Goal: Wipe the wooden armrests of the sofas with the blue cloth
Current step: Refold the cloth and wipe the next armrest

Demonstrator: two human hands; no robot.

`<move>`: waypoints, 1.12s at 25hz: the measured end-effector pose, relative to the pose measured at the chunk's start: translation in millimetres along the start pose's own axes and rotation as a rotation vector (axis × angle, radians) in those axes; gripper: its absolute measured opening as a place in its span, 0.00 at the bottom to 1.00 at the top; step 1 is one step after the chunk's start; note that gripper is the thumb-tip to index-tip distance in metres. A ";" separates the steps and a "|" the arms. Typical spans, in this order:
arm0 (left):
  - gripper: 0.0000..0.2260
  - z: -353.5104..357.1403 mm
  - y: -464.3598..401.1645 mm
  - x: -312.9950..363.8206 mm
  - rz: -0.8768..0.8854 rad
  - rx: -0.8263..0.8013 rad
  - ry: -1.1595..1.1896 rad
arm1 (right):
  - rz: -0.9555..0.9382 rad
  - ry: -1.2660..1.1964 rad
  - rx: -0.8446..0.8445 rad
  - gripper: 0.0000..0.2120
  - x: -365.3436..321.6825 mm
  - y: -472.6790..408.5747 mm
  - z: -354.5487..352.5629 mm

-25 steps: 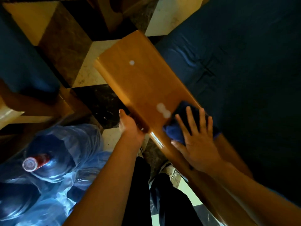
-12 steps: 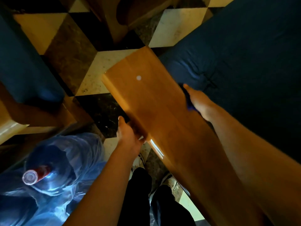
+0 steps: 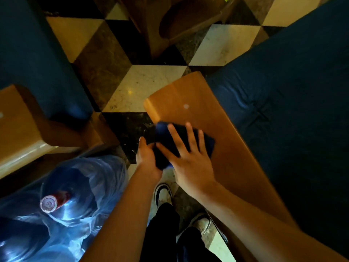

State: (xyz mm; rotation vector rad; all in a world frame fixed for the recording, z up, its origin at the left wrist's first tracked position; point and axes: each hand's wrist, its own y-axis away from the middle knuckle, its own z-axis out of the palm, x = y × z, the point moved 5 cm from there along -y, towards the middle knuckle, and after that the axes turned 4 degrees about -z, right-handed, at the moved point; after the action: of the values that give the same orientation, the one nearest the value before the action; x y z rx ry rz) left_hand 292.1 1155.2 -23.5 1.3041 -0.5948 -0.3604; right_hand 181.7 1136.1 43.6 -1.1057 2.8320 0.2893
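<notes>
Two bare hands are in view: the right hand, flat with fingers spread, and the left hand. One blue cloth lies at the left edge of a wooden armrest. Wooden armrests number two, the second armrest being at the left edge of the view. Two dark blue seat cushions show, one cushion to the right and another cushion at upper left. One large water bottle with one red cap stands at lower left, wrapped in plastic. Two shoes are visible, a left shoe and a right shoe.
</notes>
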 end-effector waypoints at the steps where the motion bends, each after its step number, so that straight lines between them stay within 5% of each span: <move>1: 0.29 -0.6 -0.7 10.3 0.025 -0.031 0.047 | 0.032 -0.005 0.041 0.29 -5.6 -33.6 0.3; 6: 0.29 10.8 5.8 61.4 0.108 -0.212 0.275 | 0.059 -0.029 0.076 0.20 -13.5 -138.9 -10.1; 9: 0.32 9.9 12.3 58.8 0.063 -0.145 0.175 | -0.029 -0.014 0.020 0.28 -10.4 -59.0 -7.7; 13: 0.34 8.0 11.3 50.2 0.021 -0.043 -0.016 | 0.335 -0.069 -0.057 0.39 37.4 48.6 -12.0; 18: 0.32 15.5 7.2 50.9 0.016 -0.046 -0.052 | 0.522 -0.150 -0.069 0.41 87.4 -95.5 -33.7; 22: 0.30 25.0 3.2 64.7 0.016 -0.013 -0.041 | 0.755 -0.633 -0.014 0.29 173.5 -183.5 -35.8; 25: 0.27 30.9 4.1 72.2 0.006 -0.002 -0.020 | 0.930 -1.046 -0.091 0.30 186.8 -132.6 -23.3; 28: 0.30 37.4 3.6 77.5 0.012 0.020 -0.005 | 0.723 -0.765 -0.050 0.33 158.7 -29.8 -26.8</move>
State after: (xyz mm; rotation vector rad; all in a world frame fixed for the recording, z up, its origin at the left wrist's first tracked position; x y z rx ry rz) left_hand 331.5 1082.7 1.4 1.3184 -0.6117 -0.3489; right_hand 85.0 1004.0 41.8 0.1054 2.3675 0.6551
